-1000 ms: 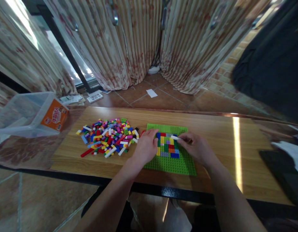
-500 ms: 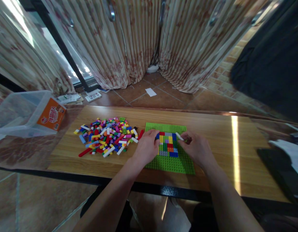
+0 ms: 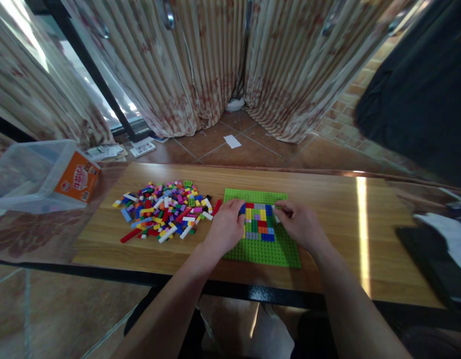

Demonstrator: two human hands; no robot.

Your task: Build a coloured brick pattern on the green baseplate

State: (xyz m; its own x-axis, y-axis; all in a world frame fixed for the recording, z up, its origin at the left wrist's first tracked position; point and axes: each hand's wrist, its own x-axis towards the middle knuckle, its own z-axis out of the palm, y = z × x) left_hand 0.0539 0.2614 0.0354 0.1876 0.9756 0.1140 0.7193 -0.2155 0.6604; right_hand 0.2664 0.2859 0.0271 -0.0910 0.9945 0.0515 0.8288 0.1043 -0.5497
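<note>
On the green baseplate (image 3: 260,254) lies a flat patch of coloured bricks (image 3: 258,217), with red, yellow, blue, grey and white among them. My left hand (image 3: 226,224) rests over the left part of the plate, its fingers bent against the patch's left side by a blue brick; what is under them is hidden. A long white brick (image 3: 276,214) is pinched in my right hand (image 3: 298,222) at the right side of the patch, lined up along its blue corner. Whether it is pressed onto the studs cannot be told.
Left of the plate spreads a heap of loose bricks (image 3: 166,209) on the wooden table (image 3: 346,224). A clear plastic bin (image 3: 32,169) with an orange label stands beyond the table's left end. At the right end lies a dark object (image 3: 421,259) with white paper on it.
The white brick has turned from slanting to nearly in line with the patch's right edge, and my right hand has shifted slightly left with it. My left hand stays in place.
</note>
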